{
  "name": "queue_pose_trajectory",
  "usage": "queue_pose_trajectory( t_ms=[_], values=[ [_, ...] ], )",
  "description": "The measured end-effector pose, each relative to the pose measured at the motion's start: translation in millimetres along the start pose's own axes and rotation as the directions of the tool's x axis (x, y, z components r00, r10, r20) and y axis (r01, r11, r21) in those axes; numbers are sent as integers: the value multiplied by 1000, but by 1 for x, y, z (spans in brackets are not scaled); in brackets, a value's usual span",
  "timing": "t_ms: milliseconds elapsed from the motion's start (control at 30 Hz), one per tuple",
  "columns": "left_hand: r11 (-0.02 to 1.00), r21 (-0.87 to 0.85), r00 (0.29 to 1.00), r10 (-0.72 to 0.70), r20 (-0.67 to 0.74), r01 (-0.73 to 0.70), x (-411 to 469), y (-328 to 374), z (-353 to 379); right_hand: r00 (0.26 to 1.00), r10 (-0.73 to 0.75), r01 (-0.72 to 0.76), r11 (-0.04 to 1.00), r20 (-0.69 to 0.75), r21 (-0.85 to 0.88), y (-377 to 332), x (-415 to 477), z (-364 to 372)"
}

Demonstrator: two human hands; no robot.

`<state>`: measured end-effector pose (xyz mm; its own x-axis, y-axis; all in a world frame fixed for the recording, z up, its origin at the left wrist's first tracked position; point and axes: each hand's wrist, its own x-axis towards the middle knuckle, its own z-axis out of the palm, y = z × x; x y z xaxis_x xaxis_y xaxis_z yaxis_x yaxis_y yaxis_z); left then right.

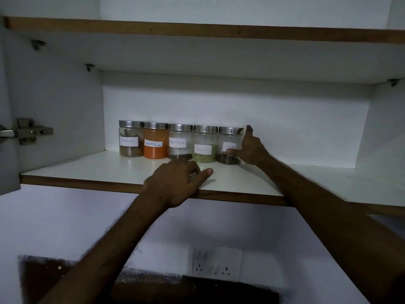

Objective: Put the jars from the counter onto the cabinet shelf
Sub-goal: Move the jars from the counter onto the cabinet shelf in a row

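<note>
Jars in one touching row at shelf (87,170) back, upright: cinnamon (130,139) through cloves jar (229,145). Left hand (175,183) loosely spread, empty, in front. Right hand (249,148) nearer, cupping cloves jar's right side.

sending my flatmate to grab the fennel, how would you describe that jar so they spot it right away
Open the wall cabinet and look at the lower shelf, where five steel-lidded glass jars stand in a row at the back. The fennel jar is fourth from the left, the only one holding pale green seeds, labelled "Fennel".
</note>
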<state>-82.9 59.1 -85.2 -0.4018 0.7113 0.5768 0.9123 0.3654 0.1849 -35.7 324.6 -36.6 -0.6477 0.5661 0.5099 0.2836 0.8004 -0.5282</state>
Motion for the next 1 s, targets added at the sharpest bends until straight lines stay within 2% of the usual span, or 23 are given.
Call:
queue_pose_trajectory(
  t_ms=[200,333,433,500,533,567,600,633,667,700,733,767,800,867,933,1000],
  values=[
    [999,4,998,40,-43,-40,-2,-2,-1,994,99,-97,993,36,-64,-11,-11,-8],
    [998,48,991,53,-121,-47,-10,0,-1,997,8,-22,982,-73,-190,-39,-55,-25],
    [991,110,960,108,-257,-82,-34,5,1,944,-231,195,967,-234,-166,-59,-121,-18],
    [973,137,924,221,-312,-186,-64,0,10,829,-416,412,906,-373,-93,-64,-184,4],
    [961,138,906,271,-326,-238,-84,-4,18,761,-472,499,864,-445,-63,-63,-219,20],
    [953,117,891,301,-341,-278,-109,-10,34,731,-490,536,843,-474,-45,-56,-260,44],
    [955,43,895,290,-339,-293,-136,-18,50,766,-467,527,849,-441,16,-49,-301,72],
    [957,-48,916,258,-307,-286,-172,-27,71,856,-399,452,886,-327,103,-37,-349,103],
    [959,-113,942,227,-248,-261,-203,-34,90,938,-320,341,920,-132,191,-25,-389,129],
    [962,-174,971,187,-148,-212,-239,-42,109,966,-225,191,954,129,230,-11,-432,157],
    [966,-218,990,137,-15,-137,-276,-49,127,919,-136,63,977,370,202,2,-473,185],
    [970,-237,989,88,123,-57,-309,-56,145,839,-90,17,990,537,140,16,-510,210],
    [971,-238,965,30,261,35,-340,-62,162,761,-86,29,995,643,98,27,-542,233],
    [962,-194,873,-76,482,190,-396,-74,189,604,-128,132,989,787,60,39,-595,268],
    [947,-161,764,-116,635,278,-437,-87,205,477,-82,227,973,875,-33,42,-630,297],
    [932,-168,676,-102,730,322,-467,-97,210,463,12,250,958,886,-143,38,-649,317]
  ],
)
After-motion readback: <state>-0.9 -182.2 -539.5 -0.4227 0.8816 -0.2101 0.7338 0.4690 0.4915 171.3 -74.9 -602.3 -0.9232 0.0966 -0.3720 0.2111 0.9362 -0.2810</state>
